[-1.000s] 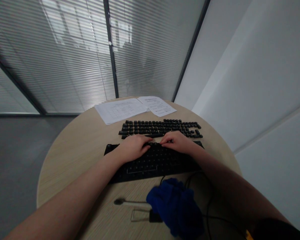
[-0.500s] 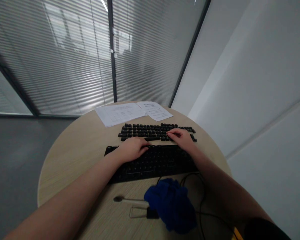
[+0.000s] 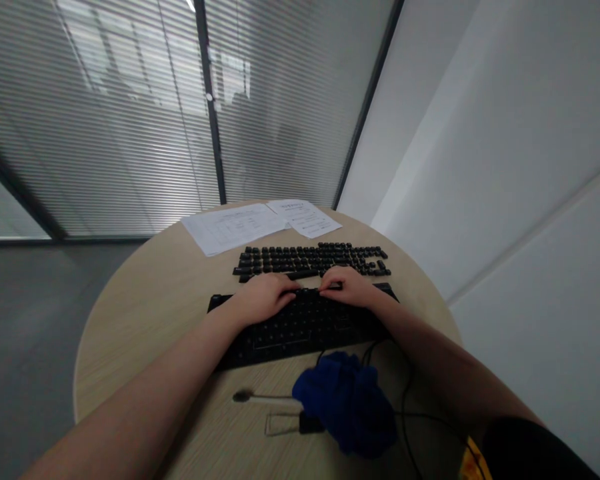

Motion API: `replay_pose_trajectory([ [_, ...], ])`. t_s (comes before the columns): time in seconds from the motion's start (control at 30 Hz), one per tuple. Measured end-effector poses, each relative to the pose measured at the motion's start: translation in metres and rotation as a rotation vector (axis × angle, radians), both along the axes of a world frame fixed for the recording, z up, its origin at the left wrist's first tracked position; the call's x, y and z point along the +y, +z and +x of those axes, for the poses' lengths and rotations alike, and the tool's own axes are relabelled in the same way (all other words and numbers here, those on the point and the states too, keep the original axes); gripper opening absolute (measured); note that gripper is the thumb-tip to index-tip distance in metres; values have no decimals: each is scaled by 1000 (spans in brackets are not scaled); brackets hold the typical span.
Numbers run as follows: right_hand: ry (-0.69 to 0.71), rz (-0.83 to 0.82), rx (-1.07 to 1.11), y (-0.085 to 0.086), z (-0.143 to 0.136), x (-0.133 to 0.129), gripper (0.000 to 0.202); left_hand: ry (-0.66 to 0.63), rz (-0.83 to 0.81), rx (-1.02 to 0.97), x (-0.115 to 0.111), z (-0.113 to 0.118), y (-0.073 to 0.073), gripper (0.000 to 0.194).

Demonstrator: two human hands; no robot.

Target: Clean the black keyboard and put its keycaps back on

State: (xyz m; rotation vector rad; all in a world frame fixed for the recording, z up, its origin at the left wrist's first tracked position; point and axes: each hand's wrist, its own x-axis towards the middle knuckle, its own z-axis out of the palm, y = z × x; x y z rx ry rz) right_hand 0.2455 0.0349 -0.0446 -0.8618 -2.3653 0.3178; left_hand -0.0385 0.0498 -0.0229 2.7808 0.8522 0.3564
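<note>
A black keyboard (image 3: 300,330) lies across the table, most of its key field looking bare of caps. My left hand (image 3: 265,297) rests over its upper left part, fingers near the back edge and thumb apart from them; nothing shows in it. At the middle of that back edge, my right hand (image 3: 350,287) pinches thumb and fingers together on a small dark piece, apparently a keycap, mostly hidden by the fingertips. Just beyond the keyboard, loose black keycaps (image 3: 290,257) are laid out in rows in a keyboard pattern, with a long spacebar among the front ones.
Printed papers (image 3: 235,228) lie at the far side of the round wooden table (image 3: 130,333). Near me are a crumpled blue cloth (image 3: 347,407), a brush (image 3: 265,399), a black binder clip (image 3: 310,423) and a black cable (image 3: 405,413). A white wall (image 3: 530,133) stands to the right.
My right hand has come from the loose keycaps back toward me and left, to the keyboard's back edge. My left hand stays on the keyboard. The view has shifted slightly.
</note>
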Motion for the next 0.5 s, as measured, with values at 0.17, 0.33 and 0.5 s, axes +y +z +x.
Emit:
replay_pose_trajectory([
  [0.17, 30, -2, -22, 4, -3, -2, 8, -33, 16, -17, -6, 3, 2, 45],
  [0.33, -26, -101, -6, 1, -4, -2, 6, -72, 21, -3, -9, 8, 4, 46],
  [0.5, -61, -106, -46, 4, -6, -4, 5, -75, -4, 24, -13, 7, 8, 49],
])
